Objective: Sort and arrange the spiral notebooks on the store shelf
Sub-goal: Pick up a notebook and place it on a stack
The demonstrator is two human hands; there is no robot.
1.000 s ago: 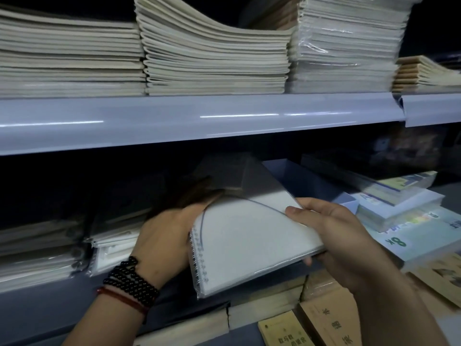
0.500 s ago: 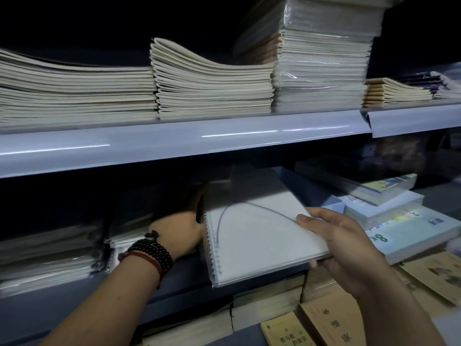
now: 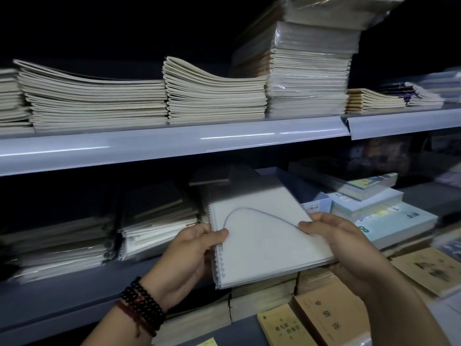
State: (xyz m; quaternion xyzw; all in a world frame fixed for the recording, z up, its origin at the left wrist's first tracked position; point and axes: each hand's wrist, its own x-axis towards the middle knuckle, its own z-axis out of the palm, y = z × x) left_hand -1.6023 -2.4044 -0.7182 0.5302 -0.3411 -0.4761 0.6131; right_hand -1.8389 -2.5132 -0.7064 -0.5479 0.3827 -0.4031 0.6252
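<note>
spiral notebook [image 3: 259,236], long axis fwd-back, coil [image 3: 219,258] L

Little here reads cleanly. On the pale blue-green pad [image 3: 404,221] lying on the lower shelf, a bold green "8" shows just past the right hand [image 3: 341,243]. A few dark characters sit nearer the pad's far edge, too blurred to make out. The tan booklet [image 3: 326,320] below carries three large dark Chinese characters down its cover, but I cannot read them for sure. The yellow booklet [image 3: 282,328] beside it has two short lines of dark Chinese characters, also too soft to read. A small white label [image 3: 313,208] with red print stands on the blue box [image 3: 321,199] behind the spiral notebook [image 3: 262,236]; its print is too small to read.
</note>
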